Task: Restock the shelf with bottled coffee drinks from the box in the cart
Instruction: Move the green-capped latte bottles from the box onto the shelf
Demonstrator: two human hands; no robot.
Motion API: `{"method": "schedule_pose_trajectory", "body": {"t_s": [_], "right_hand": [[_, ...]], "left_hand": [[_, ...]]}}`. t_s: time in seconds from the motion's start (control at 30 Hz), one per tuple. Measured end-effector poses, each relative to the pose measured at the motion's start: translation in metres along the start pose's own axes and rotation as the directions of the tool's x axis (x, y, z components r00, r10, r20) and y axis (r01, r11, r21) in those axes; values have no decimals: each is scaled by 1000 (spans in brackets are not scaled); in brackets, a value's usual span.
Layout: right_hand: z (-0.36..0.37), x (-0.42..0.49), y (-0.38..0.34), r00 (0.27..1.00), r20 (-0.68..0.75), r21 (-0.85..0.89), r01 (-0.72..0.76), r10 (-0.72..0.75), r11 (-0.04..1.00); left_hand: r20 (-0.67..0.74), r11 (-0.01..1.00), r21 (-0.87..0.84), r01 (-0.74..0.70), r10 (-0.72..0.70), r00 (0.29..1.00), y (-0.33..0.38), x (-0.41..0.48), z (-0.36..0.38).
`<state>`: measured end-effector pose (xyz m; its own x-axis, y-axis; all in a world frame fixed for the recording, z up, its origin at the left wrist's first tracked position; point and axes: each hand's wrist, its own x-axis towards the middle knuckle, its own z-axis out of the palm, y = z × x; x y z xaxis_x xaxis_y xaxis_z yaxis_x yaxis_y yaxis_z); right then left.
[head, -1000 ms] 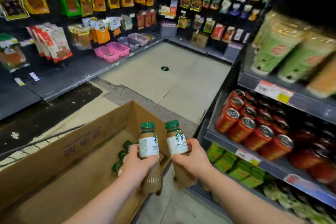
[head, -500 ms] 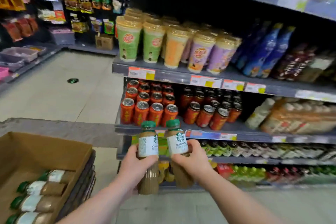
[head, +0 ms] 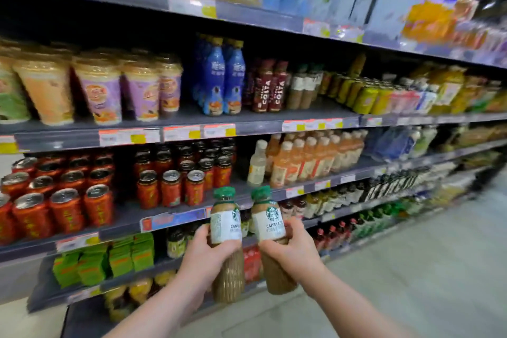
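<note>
We hold two bottled coffee drinks upright and side by side at the lower centre of the frame, in front of the shelf [head: 178, 217]. Our left hand [head: 204, 251] has its grip wrapped around the left bottle [head: 226, 230], and our right hand [head: 292, 248] grasps the right bottle [head: 270, 228]. Both bottles have green caps, milky brown contents and white labels with the round green Starbucks logo; the right label reads "CAFFE LATTE", while the left shows only "CAFFE" before it turns away. The two bottles stand just beside each other, near touching. Behind them, at centre left, rows of red cans [head: 63, 200] fill one shelf level, their writing too blurred to read. Above, at the upper centre, dark red bottles marked "COSTA" [head: 270, 88] stand next to tall blue bottles [head: 223, 79], and lidded cups with purple wrappers [head: 120, 90] sit to the left. Orange-toned bottles with pale caps [head: 307, 159] line the middle right. Price tags in orange and yellow run along the shelf edges, unreadable.
</note>
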<state>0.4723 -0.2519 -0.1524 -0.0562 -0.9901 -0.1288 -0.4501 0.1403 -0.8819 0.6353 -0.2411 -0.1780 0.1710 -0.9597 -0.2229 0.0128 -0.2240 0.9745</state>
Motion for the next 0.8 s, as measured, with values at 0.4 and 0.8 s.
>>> {"method": "schedule_pose_trajectory", "body": {"t_s": [0.4,0.8], "right_hand": [[-121,43,37,992,-126,98,-14,26,995],[-211,164,23,959,-284,116,8,25,993]], "left_hand": [[176,996,22,-86,81,981,37,40,132],[373,987,-100,-127,156,915,102,166,227]]}}
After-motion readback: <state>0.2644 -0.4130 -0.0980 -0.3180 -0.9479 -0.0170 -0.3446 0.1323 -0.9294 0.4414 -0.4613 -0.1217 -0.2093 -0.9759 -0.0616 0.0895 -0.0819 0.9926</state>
